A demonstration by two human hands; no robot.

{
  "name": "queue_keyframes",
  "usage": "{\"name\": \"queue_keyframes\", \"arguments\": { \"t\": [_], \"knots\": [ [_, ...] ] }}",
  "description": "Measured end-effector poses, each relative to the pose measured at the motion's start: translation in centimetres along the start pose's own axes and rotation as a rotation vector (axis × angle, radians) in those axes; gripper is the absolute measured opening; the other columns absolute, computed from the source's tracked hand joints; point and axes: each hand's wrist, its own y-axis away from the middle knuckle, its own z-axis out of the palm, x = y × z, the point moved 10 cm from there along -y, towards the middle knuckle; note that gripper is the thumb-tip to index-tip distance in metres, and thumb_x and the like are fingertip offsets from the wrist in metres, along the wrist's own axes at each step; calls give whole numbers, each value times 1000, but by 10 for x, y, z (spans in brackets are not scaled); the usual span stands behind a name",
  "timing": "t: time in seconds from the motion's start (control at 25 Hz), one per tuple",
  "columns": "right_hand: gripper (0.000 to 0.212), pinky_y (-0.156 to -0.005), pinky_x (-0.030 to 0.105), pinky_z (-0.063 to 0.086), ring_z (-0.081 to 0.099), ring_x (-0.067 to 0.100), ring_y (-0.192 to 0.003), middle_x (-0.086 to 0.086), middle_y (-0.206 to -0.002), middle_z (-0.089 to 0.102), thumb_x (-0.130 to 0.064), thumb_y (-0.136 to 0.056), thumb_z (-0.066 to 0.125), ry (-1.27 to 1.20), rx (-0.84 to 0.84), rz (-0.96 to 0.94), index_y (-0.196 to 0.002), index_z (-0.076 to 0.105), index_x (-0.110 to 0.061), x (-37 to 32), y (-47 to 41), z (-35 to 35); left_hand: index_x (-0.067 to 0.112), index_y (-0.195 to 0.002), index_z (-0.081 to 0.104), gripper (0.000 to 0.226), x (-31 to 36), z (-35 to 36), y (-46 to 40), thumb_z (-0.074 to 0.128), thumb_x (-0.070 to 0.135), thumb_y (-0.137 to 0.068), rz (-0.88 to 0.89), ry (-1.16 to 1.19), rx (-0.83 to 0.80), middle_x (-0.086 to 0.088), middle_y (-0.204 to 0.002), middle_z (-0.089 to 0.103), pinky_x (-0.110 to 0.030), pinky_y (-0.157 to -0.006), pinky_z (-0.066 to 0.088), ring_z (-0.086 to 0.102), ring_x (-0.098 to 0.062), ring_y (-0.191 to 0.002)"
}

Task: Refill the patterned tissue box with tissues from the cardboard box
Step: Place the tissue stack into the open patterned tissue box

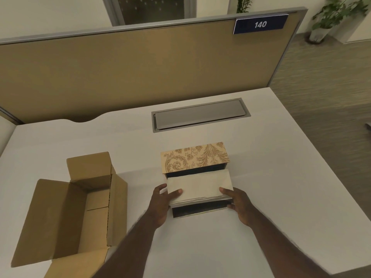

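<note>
**Patterned tissue box open, tissue stack held over it**

Patterned tissue box (195, 158) sits mid-desk. Nearest, both hands pinch a tissue stack (198, 187) over its dark open base: left hand (160, 203) clamps the 9 o'clock end, right hand (240, 205) the 3 o'clock end. The cardboard box (68, 215) lies open at 9 o'clock, well apart. At 12 o'clock, a grey cable hatch (200, 115), then the tan divider (140, 71).

Your patterned tissue box (195, 158), tan with a brown leaf scroll print, lies on its side with its dark inside facing you. A flat cream stack of tissues (197, 186) sits partly inside that opening, tilted up toward you. The cardboard box (60, 217) lies open, well left, flaps spread.
</note>
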Motion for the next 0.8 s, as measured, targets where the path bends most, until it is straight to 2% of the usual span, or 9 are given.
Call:
{"name": "queue_keyframes", "arguments": {
  "t": [0.16,0.24,0.32,0.44,0.6,0.68,0.8],
  "knots": [
    [22,-91,42,41,50,27,-107,-1,-100,61,-27,-88,67,72,-5,1,-105,58,-17,-8,-5,4,13,-133,38,97,-1,-3,-2,92,20,-52,11,-20,37,-15,-137,52,-51,-108,44,54,-33,-121],
    [19,-93,42,41,49,27,-107,-4,-97,59,-28,-89,66,90,-3,5,-103,58,-19,-11,-8,5,13,-133,38,91,-3,-4,-3,91,19,-59,11,-29,55,-15,-138,50,-50,-110,41,52,-32,-123],
    [23,-92,41,39,47,26,-107,-3,-99,59,-29,-90,65,98,-3,6,-108,55,-17,-13,-10,6,14,-133,39,83,-3,-6,-6,89,16,-66,24,-26,82,-16,-140,49,-47,-111,40,52,-32,-124],
    [27,-89,39,39,49,24,-104,1,-105,58,-29,-91,64,117,6,-5,-112,54,-16,-16,-12,7,16,-131,41,87,-3,-8,-10,93,22,-62,45,-50,124,-15,-142,49,-48,-112,38,51,-31,-126],
    [35,-85,35,40,55,10,-82,-2,-95,62,-26,-90,66,162,51,-73,-119,63,-7,-20,-17,4,16,-128,45,92,-2,-11,-10,96,30,-53,71,-72,180,-14,-137,54,-49,-110,41,55,-31,-121],
    [36,-82,33,40,55,5,-78,-1,-96,65,-25,-89,67,208,87,-109,-118,65,-4,-23,-18,0,15,-129,45,86,0,-9,-9,93,28,-60,87,-108,195,-15,-138,54,-46,-108,44,56,-28,-119],
    [38,-83,32,42,59,13,-85,7,-110,70,-29,-87,69,271,99,-127,-117,66,-6,-26,-20,-2,15,-135,42,84,4,-11,-8,89,29,-67,112,-208,228,-16,-143,49,-41,-104,45,52,-25,-117]
  ]
}}
